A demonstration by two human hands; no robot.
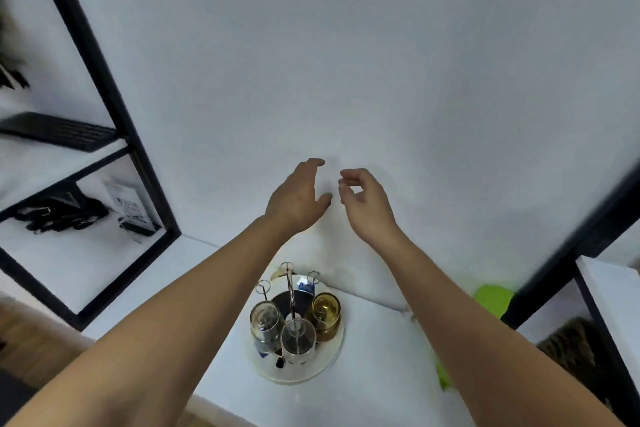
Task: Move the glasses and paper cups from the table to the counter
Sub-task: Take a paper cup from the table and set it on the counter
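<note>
On the white counter (381,374) stands a round white rack tray (332,354) with thin metal posts. Upside down on it are a clear glass (298,336), a second clear glass (265,322) to its left and an amber glass (325,311) to the right. My left hand (298,199) and my right hand (365,203) are raised side by side against the white wall, well above the rack. Both are empty with fingers apart, the right hand's fingers loosely curled. No paper cups are in sight.
A black-framed shelf unit (114,104) stands at the left, holding a dark keyboard-like object (65,132), black cables (59,217) and a small printed card (130,208). Another black frame (581,236) rises at the right. A bright green object (493,298) lies behind my right forearm.
</note>
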